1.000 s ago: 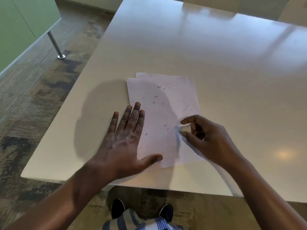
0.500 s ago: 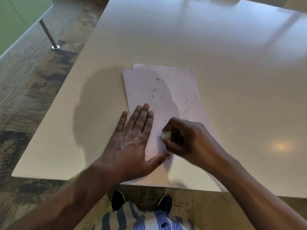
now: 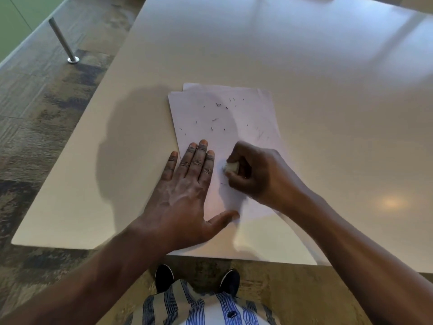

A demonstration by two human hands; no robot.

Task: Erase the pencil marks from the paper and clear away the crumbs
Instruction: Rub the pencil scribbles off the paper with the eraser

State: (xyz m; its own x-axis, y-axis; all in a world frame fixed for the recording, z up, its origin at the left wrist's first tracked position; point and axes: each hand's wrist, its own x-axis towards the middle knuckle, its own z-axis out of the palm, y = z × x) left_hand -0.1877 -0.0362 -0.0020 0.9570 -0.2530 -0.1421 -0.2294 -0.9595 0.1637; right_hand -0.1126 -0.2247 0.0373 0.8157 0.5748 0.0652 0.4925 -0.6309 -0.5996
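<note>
White paper (image 3: pixel 253 109) lies near the front of the table, with a second sheet peeking out beneath its far edge. Dark eraser crumbs (image 3: pixel 218 105) are scattered over its upper half, and faint pencil marks (image 3: pixel 260 134) show toward the right side. My left hand (image 3: pixel 187 184) presses flat, fingers spread, on the paper's lower left part. My right hand (image 3: pixel 255 174) grips a small white eraser (image 3: pixel 230 167) between thumb and fingers and holds it against the paper just right of my left fingers.
The pale table (image 3: pixel 304 55) stretches far and right; its front edge runs just below my hands and its left edge slants away. A metal leg (image 3: pixel 63 43) stands on the patterned floor at the left. My shoes (image 3: pixel 164 276) show under the table edge.
My right hand with the eraser moved left across the paper, from its right part to beside my left fingers. The left hand stays pressed down. The view tilted slightly lower.
</note>
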